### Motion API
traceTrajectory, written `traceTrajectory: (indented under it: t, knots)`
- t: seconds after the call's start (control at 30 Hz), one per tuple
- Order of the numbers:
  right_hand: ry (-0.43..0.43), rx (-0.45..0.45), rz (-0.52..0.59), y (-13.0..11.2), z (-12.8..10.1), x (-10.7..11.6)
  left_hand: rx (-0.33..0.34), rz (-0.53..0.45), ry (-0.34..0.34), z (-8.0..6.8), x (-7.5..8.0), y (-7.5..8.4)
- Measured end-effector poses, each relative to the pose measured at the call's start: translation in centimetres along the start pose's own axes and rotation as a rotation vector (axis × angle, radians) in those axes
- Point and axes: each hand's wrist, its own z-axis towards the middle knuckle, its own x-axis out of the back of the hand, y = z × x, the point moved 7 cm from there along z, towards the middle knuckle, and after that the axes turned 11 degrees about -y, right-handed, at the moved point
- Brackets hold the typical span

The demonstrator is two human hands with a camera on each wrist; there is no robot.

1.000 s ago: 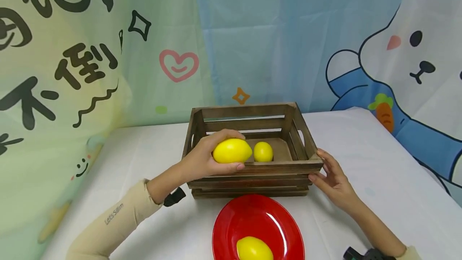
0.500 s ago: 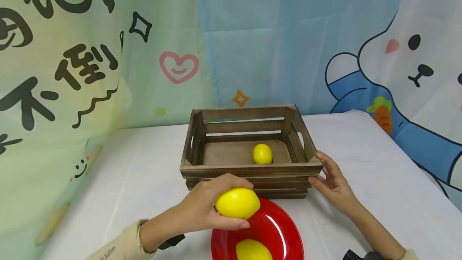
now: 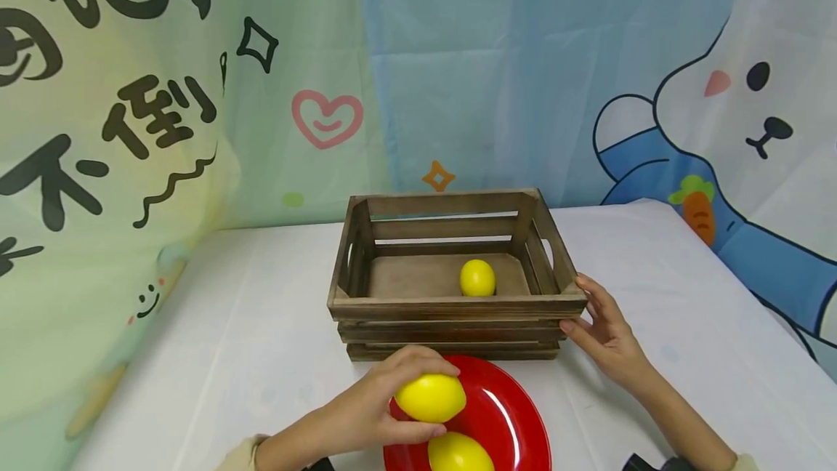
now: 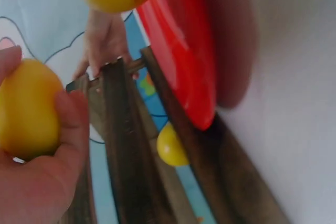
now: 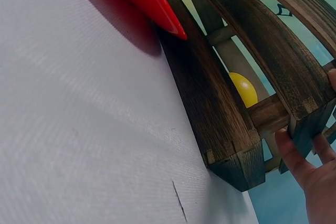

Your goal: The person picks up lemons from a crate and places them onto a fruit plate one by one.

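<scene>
My left hand (image 3: 369, 409) holds a yellow lemon (image 3: 431, 398) between thumb and fingers, over the left part of a red plate (image 3: 510, 391). A second lemon (image 3: 461, 453) lies on the plate, just below the held one, partly cut off by the view's lower edge. Behind the plate stands a brown slatted wooden crate (image 3: 458, 309) with one lemon (image 3: 477, 278) inside, towards its right. At the crate's front right corner, my right hand (image 3: 604, 336) grips the top rail, thumb underneath. In the left wrist view the held lemon (image 4: 29, 108) sits close to the camera.
A white cloth (image 3: 261, 325) covers the table under crate and plate. Behind it hangs a printed curtain (image 3: 458, 78) with a cartoon bear and lettering. The plate's far rim lies close to the crate's front.
My left hand has brought the lemon out from over the crate, towards me and down to the plate. The right hand stays on the crate's corner.
</scene>
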Motion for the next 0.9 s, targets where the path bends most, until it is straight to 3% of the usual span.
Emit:
traceTrajectory:
  t: [0.17, 0.33, 0.43, 0.67, 0.9]
  knots:
    - [0.017, -0.017, -0.002, 0.1, 0.0, 0.0, 0.092, -0.074, -0.098, -0.5, -1.4, -2.0]
    - [0.003, 0.005, 0.009, -0.2, 0.1, -0.2, 0.157, -0.122, -0.111, -1.0, -2.5, -3.9]
    - [-0.026, 0.042, 0.023, -0.3, 0.2, -0.4, 0.198, -0.115, -0.154, -1.4, -3.2, -4.7]
    - [-0.022, 0.047, 0.021, -0.4, 0.1, -0.4, 0.230, -0.039, -0.270, -1.8, -4.1, -5.1]
    - [-0.032, 0.058, 0.021, -0.4, 0.3, -0.3, 0.212, 0.005, -0.363, -1.7, -4.6, -4.6]
